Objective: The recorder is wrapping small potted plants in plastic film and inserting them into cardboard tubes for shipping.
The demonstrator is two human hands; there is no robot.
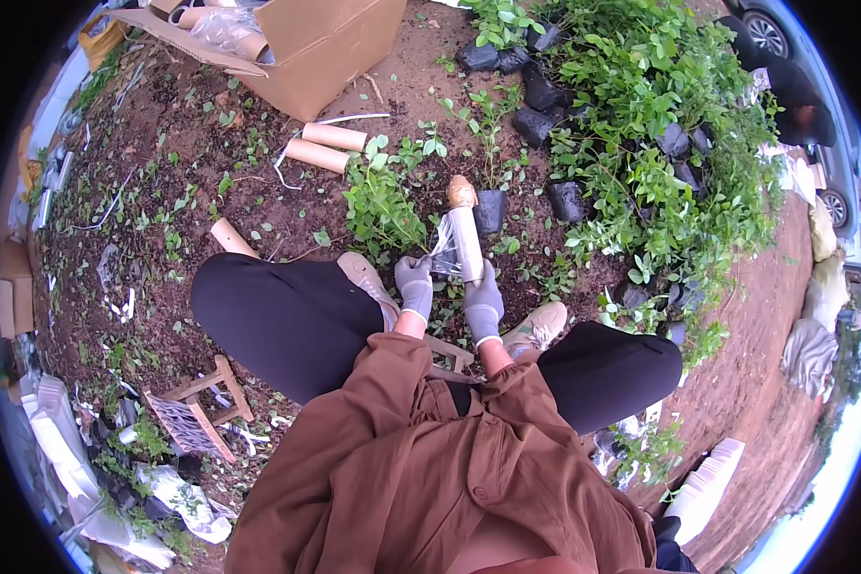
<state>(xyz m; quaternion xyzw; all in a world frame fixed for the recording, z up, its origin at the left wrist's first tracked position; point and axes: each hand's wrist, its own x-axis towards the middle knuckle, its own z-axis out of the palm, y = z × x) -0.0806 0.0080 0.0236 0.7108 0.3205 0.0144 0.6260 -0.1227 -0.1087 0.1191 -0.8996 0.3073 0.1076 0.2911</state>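
Both my hands wear grey gloves and meet between my knees. My right hand (484, 304) is closed round the near end of a whitish roll of stretch film (465, 241), whose far end shows a tan, rumpled tip. A short sheet of clear film runs from the roll toward my left hand (413, 284). That hand's fingers are closed on the film and a dark pot bag (444, 260) under it, partly hidden. A leafy seedling (381, 201) leans away to the left, its stem leading toward this bag. Just beyond the roll stands a black pot (491, 211) with another seedling.
Cardboard tubes (321, 151) lie ahead, near an opened carton (325, 53). Many seedlings in black bags crowd the right (631, 105). A small wooden stool (201, 407) lies at the left. Parked vehicles (767, 36) stand at the far right.
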